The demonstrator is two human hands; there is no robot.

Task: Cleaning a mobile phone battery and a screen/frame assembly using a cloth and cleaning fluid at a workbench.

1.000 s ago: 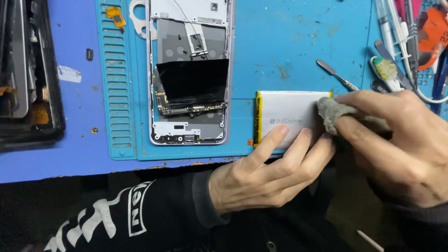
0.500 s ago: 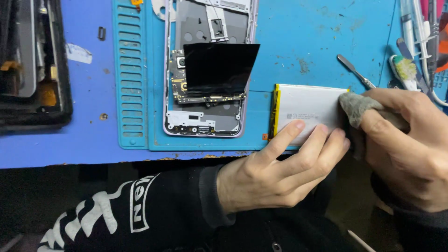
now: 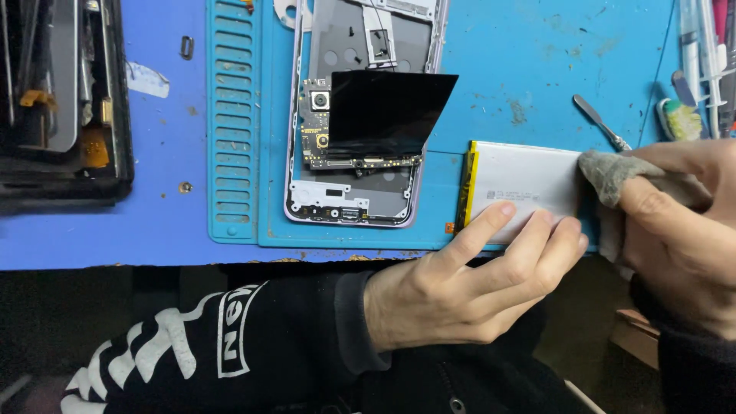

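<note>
Silver battery (image 3: 525, 182) flat on blue mat (image 3: 537, 69), pinned by left hand (image 3: 468, 284), fingers spread; grey cloth (image 3: 613, 175) pinched in right hand (image 3: 682, 238), touching battery's right end. Opened phone (image 3: 360, 115) just beside.

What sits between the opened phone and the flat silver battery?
Only bare blue silicone mat separates the opened phone from the flat silver battery, seen from the head camera.

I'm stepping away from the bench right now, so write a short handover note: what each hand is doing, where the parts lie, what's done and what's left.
Left hand: fingertips pressing the silver battery flat on the blue mat.
Right hand: grips a grey cloth against the battery's right end.
Opened phone lies left of the battery, black sheet folded up over its board.
Done: battery is out of the phone.
Left: wiping the battery; phone remains open.
</note>
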